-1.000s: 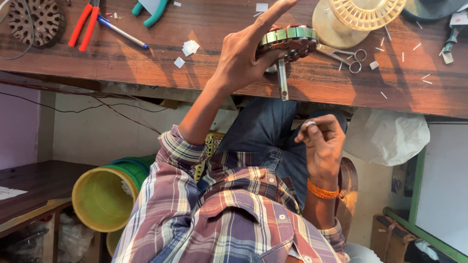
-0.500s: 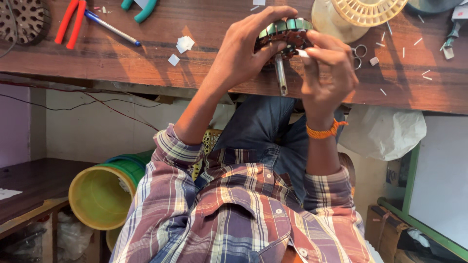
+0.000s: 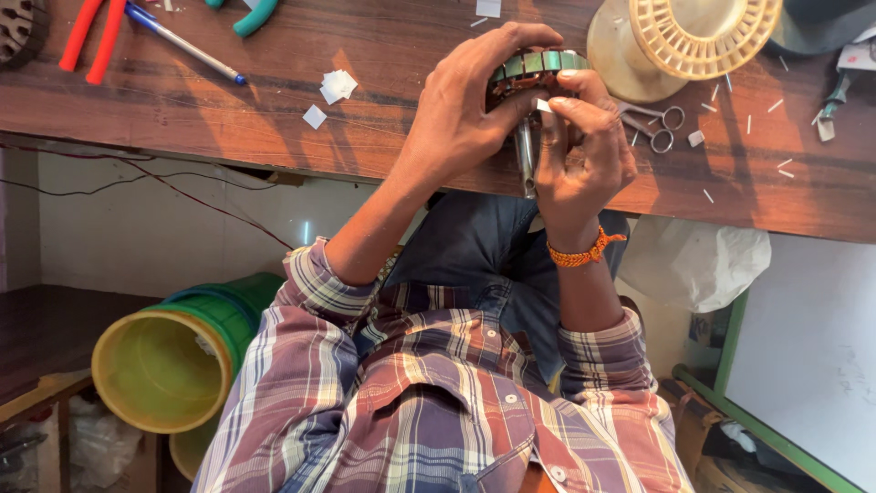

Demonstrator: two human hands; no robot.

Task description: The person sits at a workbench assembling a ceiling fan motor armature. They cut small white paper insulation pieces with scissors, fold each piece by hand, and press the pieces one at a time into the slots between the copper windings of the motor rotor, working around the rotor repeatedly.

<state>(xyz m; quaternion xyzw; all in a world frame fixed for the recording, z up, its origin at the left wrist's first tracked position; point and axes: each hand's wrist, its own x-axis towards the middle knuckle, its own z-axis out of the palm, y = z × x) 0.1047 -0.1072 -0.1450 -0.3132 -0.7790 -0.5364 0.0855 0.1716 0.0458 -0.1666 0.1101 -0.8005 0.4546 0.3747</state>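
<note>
The right hand [image 3: 584, 151], hanging below the wooden bench [image 3: 274, 100] a second ago, has come up to the motor stator [image 3: 538, 73] above the bench edge, fingers pinching a small white paper slip [image 3: 544, 105] against it. The left hand [image 3: 465, 119] grips the stator's rim. Well below the stator, the yellow-green bucket [image 3: 155, 365] lies tipped; its contents cannot be seen.

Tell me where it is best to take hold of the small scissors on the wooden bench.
Probably grip the scissors at the two round finger loops, coming from above. They lie flat on the wooden bench, loops toward the cream spool; the blade end sits under the right hand.
</note>
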